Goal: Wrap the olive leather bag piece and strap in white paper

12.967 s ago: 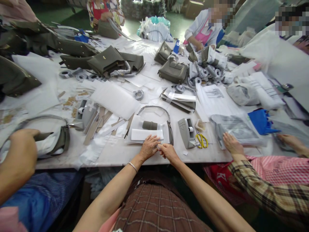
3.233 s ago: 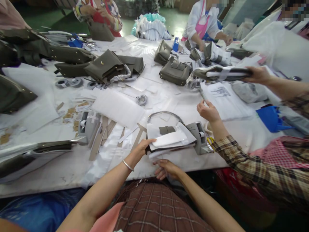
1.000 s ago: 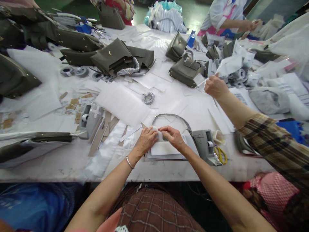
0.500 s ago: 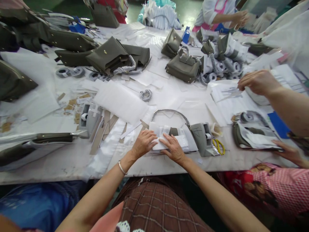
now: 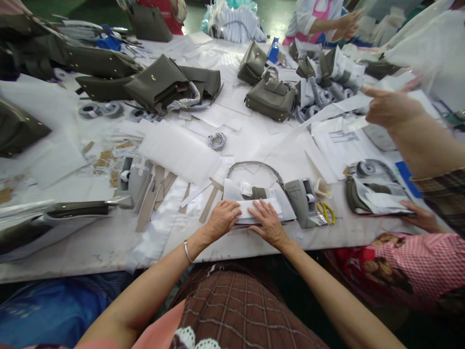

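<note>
The strap-handled bag (image 5: 258,193), partly covered in white wrapping, lay flat near the front edge of the table (image 5: 218,247), directly under both hands, its strap (image 5: 256,164) arching away beyond them. The left hand (image 5: 223,215) rested on the wrapping's left end, fingers together and slightly bent; whether it pinched anything could not be told. The right hand (image 5: 269,224) lay with fingers spread on the middle, gripping nothing. Close against the bag's right end stood a grey tape dispenser (image 5: 301,201), blocking that side, with yellow-handled scissors (image 5: 329,213) just past it. On the left, brown card strips (image 5: 147,208) crowded the surface beside a second dispenser (image 5: 140,180). Behind lay a grey coil (image 5: 217,141) and a white sheet (image 5: 178,148); farther back, olive handbags (image 5: 160,83). At right, a co-worker's hand (image 5: 423,216) touched another wrapped bag (image 5: 383,199).
</note>
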Tool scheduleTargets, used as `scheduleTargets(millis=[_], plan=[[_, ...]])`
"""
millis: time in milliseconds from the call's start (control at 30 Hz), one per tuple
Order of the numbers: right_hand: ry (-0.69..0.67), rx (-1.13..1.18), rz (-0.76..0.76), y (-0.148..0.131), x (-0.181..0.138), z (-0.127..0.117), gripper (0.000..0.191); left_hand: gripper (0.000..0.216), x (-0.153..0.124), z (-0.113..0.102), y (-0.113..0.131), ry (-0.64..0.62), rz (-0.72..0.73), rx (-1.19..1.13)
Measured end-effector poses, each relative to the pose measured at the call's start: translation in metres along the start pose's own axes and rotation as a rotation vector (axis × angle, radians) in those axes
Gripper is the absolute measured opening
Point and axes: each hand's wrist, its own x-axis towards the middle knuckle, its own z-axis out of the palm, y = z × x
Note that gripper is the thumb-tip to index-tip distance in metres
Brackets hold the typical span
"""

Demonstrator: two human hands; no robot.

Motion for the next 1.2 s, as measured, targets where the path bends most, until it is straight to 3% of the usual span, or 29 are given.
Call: scheduleTargets(millis=[200,367,467,567,667,767,900,1200], plan=[[0.118,-0.075,0.036,-0.006,-0.004,0.025,0.048,0.009,-0.007,0.030,0.001,0.075,-0.115,0.078],[0.174,0.041,0.067,-0.008,-0.002,0.012,0.042,0.012,-0.010,0.032,-0.004,0.050,-0.037,0.014],[0.389,0.140,0.293,0.010,-0.002,-0.007,0.039,0.008,-0.002,0.020,-0.003,-0.005,-0.065,0.010],[0.586,0.102,0.562,0.042,-0.007,-0.020,0.041,0.023,0.015,0.009,0.006,-0.060,-0.078,0.064],[0.480,0.080,0.670,0.069,-0.013,-0.016,0.042,0.049,0.036,0.009,0.016,-0.113,-0.056,0.097],[0.358,0.109,0.641,0.078,-0.018,-0.002,0.041,0.056,0.050,0.019,0.019,-0.165,-0.012,0.095],[0.394,0.184,0.576,0.073,-0.023,0.012,0.042,0.049,0.055,0.030,0.015,-0.208,0.070,0.100],[0.407,0.206,0.574,0.070,-0.025,0.014,0.044,0.052,0.057,0.033,0.012,-0.255,0.165,0.175]])
